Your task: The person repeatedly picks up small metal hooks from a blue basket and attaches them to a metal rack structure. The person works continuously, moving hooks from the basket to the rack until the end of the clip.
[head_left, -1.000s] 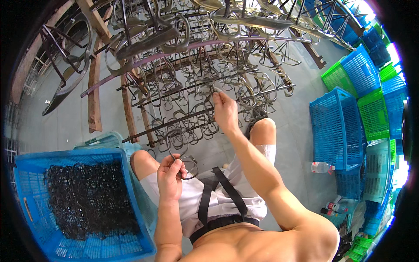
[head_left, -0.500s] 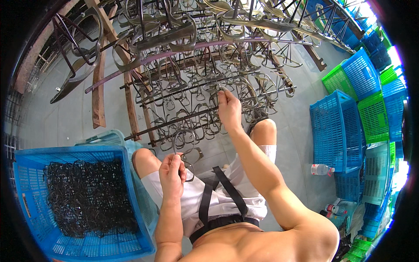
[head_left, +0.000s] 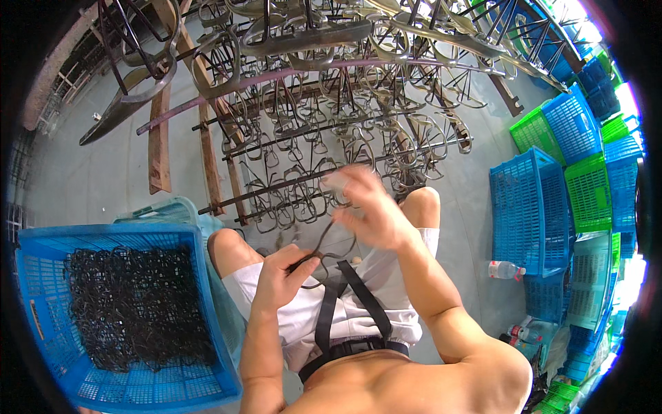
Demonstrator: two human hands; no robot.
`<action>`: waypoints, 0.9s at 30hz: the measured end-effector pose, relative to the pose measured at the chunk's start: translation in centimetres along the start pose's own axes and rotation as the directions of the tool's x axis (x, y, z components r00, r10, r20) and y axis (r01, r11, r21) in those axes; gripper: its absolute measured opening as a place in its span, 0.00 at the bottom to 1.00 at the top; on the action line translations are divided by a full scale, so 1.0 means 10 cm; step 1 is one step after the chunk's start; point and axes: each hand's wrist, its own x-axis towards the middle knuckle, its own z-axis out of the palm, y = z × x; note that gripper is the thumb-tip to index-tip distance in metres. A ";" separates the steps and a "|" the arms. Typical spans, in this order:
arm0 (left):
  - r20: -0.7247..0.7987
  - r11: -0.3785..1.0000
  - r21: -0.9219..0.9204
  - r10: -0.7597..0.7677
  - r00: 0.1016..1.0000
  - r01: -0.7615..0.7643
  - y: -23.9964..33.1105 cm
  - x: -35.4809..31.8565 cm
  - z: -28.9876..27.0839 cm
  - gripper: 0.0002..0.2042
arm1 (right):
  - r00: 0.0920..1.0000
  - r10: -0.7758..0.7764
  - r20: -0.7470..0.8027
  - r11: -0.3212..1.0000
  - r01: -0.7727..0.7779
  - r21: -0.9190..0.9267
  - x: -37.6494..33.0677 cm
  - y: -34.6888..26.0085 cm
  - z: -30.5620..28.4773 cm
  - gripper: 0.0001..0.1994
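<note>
Over my lap, my left hand (head_left: 283,279) is closed around a thin, dark, looped wire-like piece (head_left: 321,243), pinched between thumb and fingers. My right hand (head_left: 376,210) is beside the upper part of that loop, its fingers smeared by motion, so I cannot tell if they grip it. Beyond both hands stands a rack of dark rods (head_left: 296,181) with many similar looped pieces (head_left: 276,214) hanging from it. At my left, a blue plastic crate (head_left: 131,234) holds a tangled heap of dark looped pieces (head_left: 138,310).
Large curved metal parts (head_left: 310,38) hang across the top of the view, with a purplish bar (head_left: 276,74) and wooden posts (head_left: 159,152) below them. Blue crates (head_left: 527,207) and green crates (head_left: 588,190) are stacked at the right. A plastic bottle (head_left: 505,270) lies by them.
My right hand has come back from the rack toward my left hand. My left hand has moved slightly right, with the looped piece now tilted between the hands.
</note>
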 end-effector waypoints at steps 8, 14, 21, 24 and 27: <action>-0.336 0.877 -0.478 -0.139 0.931 -0.041 -0.10 0.00 -0.13 0.11 | 0.813 0.369 0.451 0.623 -0.576 0.529 -0.16 0.20 -0.02 0.09; -0.716 0.999 0.035 0.051 0.697 -0.038 -0.14 0.21 -0.33 0.10 | 0.632 0.735 -0.246 0.621 -0.484 0.616 0.03 0.49 0.88 0.11; -0.572 0.691 0.694 0.358 0.738 0.202 0.07 0.53 -0.34 0.12 | 0.443 0.829 -0.341 0.553 -0.551 0.625 0.27 0.52 1.10 0.11; -0.566 0.623 0.675 0.092 0.819 0.396 0.28 0.54 -0.33 0.13 | 0.493 0.738 -0.460 0.667 -0.637 0.387 0.27 0.65 1.10 0.12; -0.526 0.631 0.662 0.008 0.850 0.404 0.18 0.62 -0.41 0.14 | 0.476 0.814 -0.333 0.580 -0.632 0.514 0.29 0.65 1.05 0.13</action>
